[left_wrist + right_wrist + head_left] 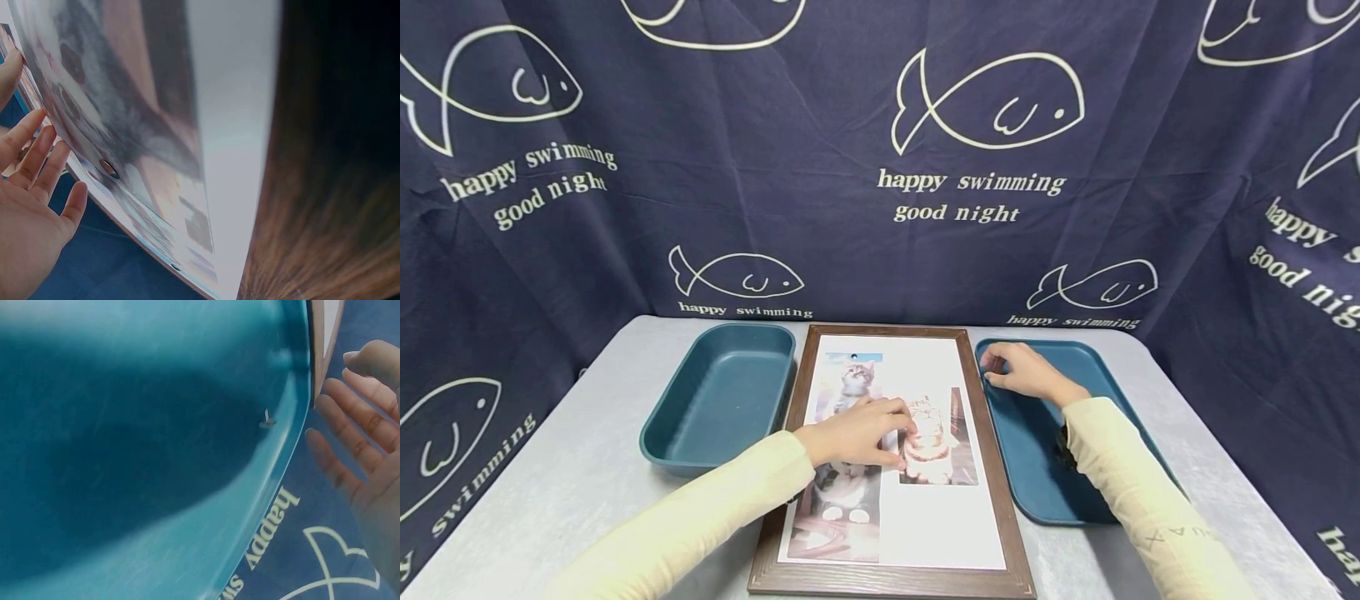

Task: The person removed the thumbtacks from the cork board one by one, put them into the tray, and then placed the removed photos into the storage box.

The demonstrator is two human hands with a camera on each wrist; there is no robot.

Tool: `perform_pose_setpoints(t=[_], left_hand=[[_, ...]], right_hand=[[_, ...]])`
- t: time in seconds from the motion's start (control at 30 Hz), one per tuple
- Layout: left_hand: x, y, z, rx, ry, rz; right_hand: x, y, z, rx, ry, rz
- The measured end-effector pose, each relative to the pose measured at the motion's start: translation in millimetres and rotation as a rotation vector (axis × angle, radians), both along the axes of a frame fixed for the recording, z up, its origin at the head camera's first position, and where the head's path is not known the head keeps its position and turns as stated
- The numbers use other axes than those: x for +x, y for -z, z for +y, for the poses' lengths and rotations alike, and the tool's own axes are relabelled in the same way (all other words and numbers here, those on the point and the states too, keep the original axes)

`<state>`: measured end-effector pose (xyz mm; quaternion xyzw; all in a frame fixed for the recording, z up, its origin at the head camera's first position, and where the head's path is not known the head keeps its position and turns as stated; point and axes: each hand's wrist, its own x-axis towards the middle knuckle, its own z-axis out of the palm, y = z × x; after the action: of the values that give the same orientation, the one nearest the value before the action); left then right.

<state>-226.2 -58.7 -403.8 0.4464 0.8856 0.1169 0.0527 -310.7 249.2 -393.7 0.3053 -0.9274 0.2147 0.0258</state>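
Note:
A brown-framed whiteboard (943, 529) lies on the table. Along its left side is a tall cat photo (842, 537) with a dark thumbtack (853, 357) at its top edge. My left hand (861, 435) reaches across this photo, fingers loosely spread, fingertips at the left part of a smaller cat photo (964, 467). Over the far left corner of a blue tray (1037, 475), my right hand (1024, 369) hovers with bent fingers and holds nothing. A small thumbtack (267, 422) lies in that tray near its rim, point up.
A deeper blue-green bin (730, 408) stands left of the board. The shallow tray sits close along the board's right edge. Behind the grey table (587, 467) hangs a dark blue curtain (835, 167) printed with fish.

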Motion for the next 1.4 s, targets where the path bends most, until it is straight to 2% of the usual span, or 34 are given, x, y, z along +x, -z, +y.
perform_pose_setpoints(t=[0.57, 0.93, 1.17, 1.4], left_hand=[[0.5, 0.0, 0.1, -0.013, -0.005, -0.003], [1.6, 1.0, 2.0, -0.043, -0.004, 0.053], [4.0, -2.2, 3.1, -0.06, -0.004, 0.049], [4.2, -4.0, 3.0, -0.077, 0.012, 0.076]], right_hand=[[9.6, -0.3, -30.2, 0.014, -0.051, -0.002], [17.0, 0.6, -45.5, 0.045, -0.066, -0.016], [21.0, 2.1, -49.5, 0.062, -0.046, -0.038], [20.4, 7.1, -51.6, 0.071, -0.065, -0.035]])
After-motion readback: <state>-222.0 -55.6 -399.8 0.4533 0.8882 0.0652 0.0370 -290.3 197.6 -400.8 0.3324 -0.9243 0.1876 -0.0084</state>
